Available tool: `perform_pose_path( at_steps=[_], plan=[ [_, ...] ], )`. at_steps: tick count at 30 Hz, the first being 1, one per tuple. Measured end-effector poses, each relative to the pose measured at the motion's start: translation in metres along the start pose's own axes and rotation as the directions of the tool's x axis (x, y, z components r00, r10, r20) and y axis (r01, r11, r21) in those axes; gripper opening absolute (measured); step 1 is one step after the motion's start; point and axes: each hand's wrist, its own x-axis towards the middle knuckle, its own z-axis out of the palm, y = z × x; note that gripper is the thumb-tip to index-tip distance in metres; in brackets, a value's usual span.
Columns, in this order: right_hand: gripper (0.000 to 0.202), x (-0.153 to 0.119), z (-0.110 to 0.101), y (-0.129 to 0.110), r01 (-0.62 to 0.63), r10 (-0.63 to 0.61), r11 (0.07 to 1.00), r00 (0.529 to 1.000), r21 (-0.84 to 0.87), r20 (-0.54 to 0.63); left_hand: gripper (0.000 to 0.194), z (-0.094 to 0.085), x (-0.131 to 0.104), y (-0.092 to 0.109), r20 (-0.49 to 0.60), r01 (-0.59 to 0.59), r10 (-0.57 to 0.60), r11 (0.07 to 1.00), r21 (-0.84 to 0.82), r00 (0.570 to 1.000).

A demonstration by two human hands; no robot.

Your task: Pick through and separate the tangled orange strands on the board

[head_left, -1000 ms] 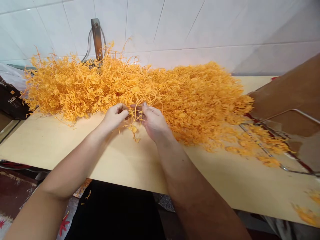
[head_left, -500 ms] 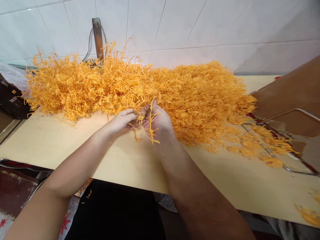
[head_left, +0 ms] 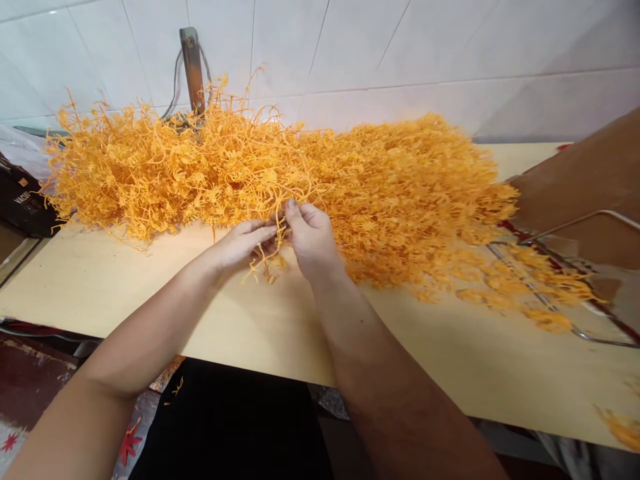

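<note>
Both hands meet over the front edge of a long heap of orange, branching plastic-looking sprigs (head_left: 165, 173). My left hand (head_left: 247, 240) is closed, thumb laid over the fingers, around a few thin orange sprigs (head_left: 261, 261) whose branched ends hang below it. Close beside it, my right hand (head_left: 313, 237) pinches the stem of an orange sprig between thumb and forefinger. That stem runs down across the left fingertips. Where the fingers overlap, the exact grip is partly hidden. On the right, a denser pile of similar orange pieces (head_left: 410, 200) lies behind my right wrist.
The pale tabletop (head_left: 270, 327) runs in front of the heap. An upright metal bracket with a cable (head_left: 192, 70) stands by the tiled wall. At left is a black box (head_left: 25, 200); at right, brown cardboard (head_left: 590, 180) and a bent metal wire frame (head_left: 607, 343).
My right hand has shifted left and turned over, its thumb and forefinger now at the left fingertips. The sprig that hung along the right palm now lies across between the hands.
</note>
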Motion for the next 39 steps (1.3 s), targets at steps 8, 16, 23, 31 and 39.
perform_pose_path(
  at_steps=[8,16,23,31,39],
  plan=[
    [0.033,-0.001,0.002,-0.002,-0.003,0.003,0.999,1.000,-0.032,0.013,0.010,-0.001,-0.006,0.006,-0.022,-0.003,0.004,0.999,0.037,1.000],
    [0.029,0.000,0.002,-0.001,-0.096,0.089,0.982,0.995,0.165,0.047,0.020,0.002,-0.005,0.006,-0.058,-0.059,0.062,0.997,0.053,0.996],
    [0.038,0.000,0.001,-0.007,-0.219,0.190,0.939,0.973,0.263,0.134,0.023,-0.004,-0.004,0.003,0.001,-0.074,0.075,0.985,0.153,0.997],
    [0.043,-0.001,-0.012,-0.024,-0.349,0.255,0.895,0.911,0.279,0.323,0.034,-0.009,-0.008,0.003,0.293,-0.188,0.210,0.977,-0.099,0.933],
    [0.037,0.002,-0.012,-0.018,-0.274,0.177,0.892,0.943,0.360,0.281,0.021,-0.016,-0.006,0.002,0.171,-0.057,0.082,0.987,-0.147,0.982]
  ],
)
